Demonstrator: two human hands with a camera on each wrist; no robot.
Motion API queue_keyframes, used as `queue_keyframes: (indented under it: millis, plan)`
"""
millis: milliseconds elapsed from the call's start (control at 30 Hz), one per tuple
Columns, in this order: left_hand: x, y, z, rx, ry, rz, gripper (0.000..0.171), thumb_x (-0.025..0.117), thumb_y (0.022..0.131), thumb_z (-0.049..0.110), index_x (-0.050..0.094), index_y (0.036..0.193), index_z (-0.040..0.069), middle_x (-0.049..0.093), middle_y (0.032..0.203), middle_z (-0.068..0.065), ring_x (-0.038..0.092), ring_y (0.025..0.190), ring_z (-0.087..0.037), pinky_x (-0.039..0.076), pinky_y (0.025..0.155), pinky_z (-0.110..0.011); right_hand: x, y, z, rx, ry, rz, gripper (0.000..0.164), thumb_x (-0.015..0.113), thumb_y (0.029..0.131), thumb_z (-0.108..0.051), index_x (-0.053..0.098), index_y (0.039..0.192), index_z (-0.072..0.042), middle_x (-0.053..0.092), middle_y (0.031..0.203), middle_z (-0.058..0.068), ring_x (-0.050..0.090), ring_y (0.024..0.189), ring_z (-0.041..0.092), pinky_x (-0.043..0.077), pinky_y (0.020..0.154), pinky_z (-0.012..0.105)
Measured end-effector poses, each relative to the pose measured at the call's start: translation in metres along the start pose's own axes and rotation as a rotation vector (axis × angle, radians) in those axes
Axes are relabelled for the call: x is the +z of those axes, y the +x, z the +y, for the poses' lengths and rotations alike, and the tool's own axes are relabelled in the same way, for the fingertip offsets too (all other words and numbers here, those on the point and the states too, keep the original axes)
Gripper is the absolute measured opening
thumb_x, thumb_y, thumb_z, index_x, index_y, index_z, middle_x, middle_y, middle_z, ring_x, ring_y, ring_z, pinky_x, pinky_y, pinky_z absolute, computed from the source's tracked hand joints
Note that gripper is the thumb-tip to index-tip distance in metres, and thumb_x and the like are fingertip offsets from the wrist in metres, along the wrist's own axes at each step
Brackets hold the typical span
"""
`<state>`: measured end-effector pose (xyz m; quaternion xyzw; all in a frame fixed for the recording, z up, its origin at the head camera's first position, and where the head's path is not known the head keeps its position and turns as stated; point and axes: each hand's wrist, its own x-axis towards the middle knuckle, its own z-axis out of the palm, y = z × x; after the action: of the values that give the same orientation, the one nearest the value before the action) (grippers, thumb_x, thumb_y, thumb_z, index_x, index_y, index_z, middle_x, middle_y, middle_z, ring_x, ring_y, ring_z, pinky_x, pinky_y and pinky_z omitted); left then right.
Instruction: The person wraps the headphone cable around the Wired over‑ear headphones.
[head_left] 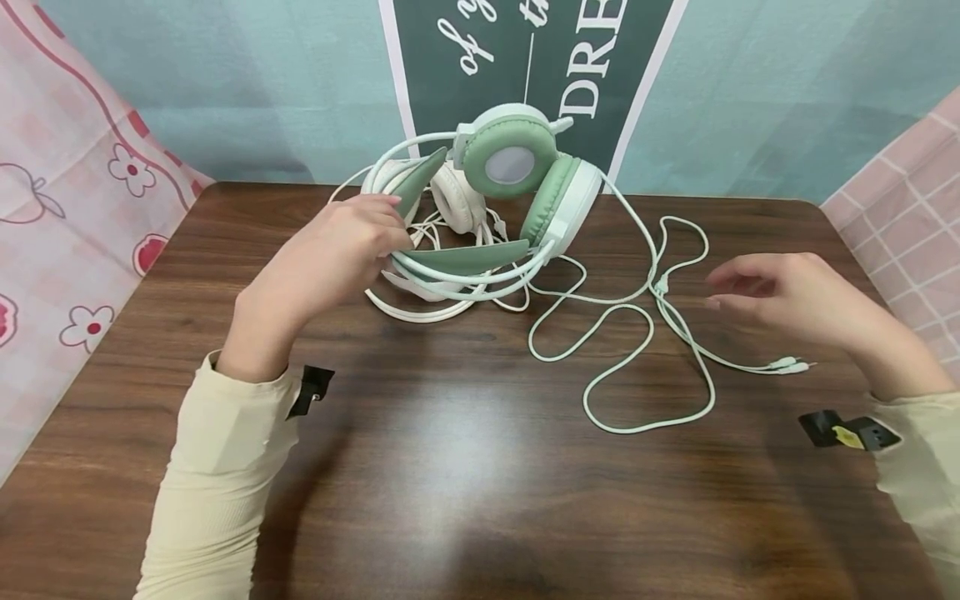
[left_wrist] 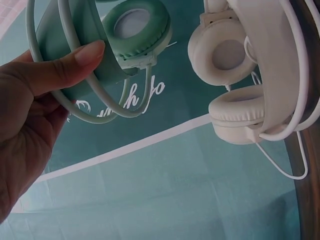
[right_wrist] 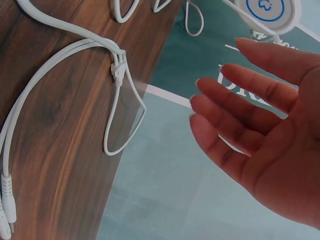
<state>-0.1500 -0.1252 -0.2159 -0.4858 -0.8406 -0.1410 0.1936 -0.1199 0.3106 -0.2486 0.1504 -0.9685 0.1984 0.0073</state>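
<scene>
My left hand [head_left: 341, 246] grips the headband of green-and-white headphones [head_left: 510, 154], holding them raised above the table. In the left wrist view, the thumb presses on the green band [left_wrist: 95, 35] and the thin white hoops beside it. Behind them, white headphones [head_left: 453, 196] rest on the table, partly hidden by the green pair. A pale cable [head_left: 648, 429] from the green pair lies in loose loops to the right and ends in two plugs [head_left: 787, 365]. My right hand [head_left: 795, 296] hovers over the right side near the cable; its fingers are relaxed and hold nothing.
The dark wooden table [head_left: 450, 467] runs back to a blue cloth backdrop [head_left: 247, 92] with a dark green lettered panel [head_left: 510, 50]. A patterned pink cloth [head_left: 75, 217] hangs at the left, and pink checked cloth [head_left: 907, 208] at the right.
</scene>
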Motion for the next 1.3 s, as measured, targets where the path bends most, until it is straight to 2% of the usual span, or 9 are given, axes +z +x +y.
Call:
queue_keyframes:
  millis: [233, 467, 567, 733, 833, 1033, 1167, 1300]
  plan:
    - [0.003, -0.003, 0.003, 0.024, -0.036, -0.013, 0.034, 0.042, 0.061, -0.025, 0.044, 0.054, 0.008, 0.038, 0.056, -0.001, 0.054, 0.066, -0.02, 0.037, 0.098, -0.03, 0.001, 0.004, -0.003, 0.009, 0.098, 0.028, 0.02, 0.074, 0.075, -0.013, 0.068, 0.094, -0.014, 0.065, 0.076, -0.009, 0.058, 0.064, -0.003, 0.038, 0.058, 0.007]
    - [0.003, -0.001, 0.009, 0.029, -0.058, -0.027, 0.034, 0.041, 0.061, -0.025, 0.047, 0.057, 0.008, 0.045, 0.06, -0.001, 0.056, 0.073, -0.018, 0.035, 0.099, -0.028, 0.009, 0.011, -0.017, 0.04, 0.207, -0.026, 0.025, 0.072, 0.078, -0.022, 0.066, 0.101, -0.015, 0.067, 0.086, -0.004, 0.06, 0.074, -0.001, 0.041, 0.064, 0.009]
    - [0.002, 0.001, 0.012, 0.042, -0.06, -0.021, 0.033, 0.042, 0.061, -0.025, 0.046, 0.057, 0.008, 0.046, 0.061, -0.002, 0.056, 0.072, -0.018, 0.034, 0.1, -0.028, 0.015, 0.016, -0.022, 0.014, 0.28, -0.061, 0.023, 0.07, 0.08, -0.018, 0.065, 0.101, -0.012, 0.068, 0.087, -0.002, 0.061, 0.077, 0.002, 0.043, 0.066, 0.011]
    - [0.001, 0.002, 0.015, 0.063, -0.06, -0.011, 0.032, 0.045, 0.062, -0.024, 0.047, 0.058, 0.007, 0.047, 0.062, -0.003, 0.057, 0.073, -0.02, 0.033, 0.101, -0.028, 0.022, 0.022, -0.025, -0.098, 0.409, -0.125, 0.015, 0.065, 0.082, -0.003, 0.064, 0.097, -0.001, 0.069, 0.085, 0.002, 0.065, 0.078, 0.005, 0.048, 0.063, 0.014]
    - [0.0, 0.001, 0.015, 0.067, -0.065, -0.005, 0.032, 0.046, 0.062, -0.025, 0.048, 0.059, 0.007, 0.046, 0.062, -0.003, 0.057, 0.074, -0.02, 0.033, 0.101, -0.028, 0.023, 0.022, -0.024, -0.119, 0.408, -0.136, 0.011, 0.063, 0.082, 0.001, 0.064, 0.093, 0.0, 0.069, 0.081, 0.001, 0.064, 0.075, 0.005, 0.047, 0.061, 0.014]
    - [-0.003, -0.011, 0.009, 0.029, -0.071, 0.008, 0.033, 0.052, 0.059, -0.026, 0.055, 0.063, 0.007, 0.054, 0.068, -0.003, 0.059, 0.087, -0.023, 0.036, 0.098, -0.03, 0.012, 0.019, -0.007, -0.072, 0.286, -0.048, 0.01, 0.062, 0.079, 0.004, 0.063, 0.087, -0.003, 0.065, 0.071, -0.003, 0.059, 0.065, 0.002, 0.041, 0.057, 0.011]
    - [-0.003, -0.019, 0.004, -0.006, -0.076, -0.002, 0.036, 0.047, 0.06, -0.025, 0.053, 0.062, 0.009, 0.053, 0.069, -0.002, 0.059, 0.091, -0.022, 0.038, 0.097, -0.029, -0.001, 0.017, 0.007, -0.009, 0.27, -0.005, 0.01, 0.061, 0.079, 0.008, 0.06, 0.086, 0.001, 0.063, 0.067, -0.004, 0.058, 0.061, 0.002, 0.043, 0.053, 0.012]
    - [-0.003, -0.024, 0.002, -0.007, -0.081, -0.006, 0.034, 0.05, 0.059, -0.025, 0.055, 0.063, 0.009, 0.053, 0.068, -0.001, 0.06, 0.09, -0.022, 0.039, 0.096, -0.03, -0.011, 0.015, 0.017, 0.087, 0.282, -0.001, 0.008, 0.06, 0.078, 0.009, 0.057, 0.084, 0.004, 0.061, 0.065, -0.002, 0.058, 0.057, 0.005, 0.046, 0.05, 0.015]
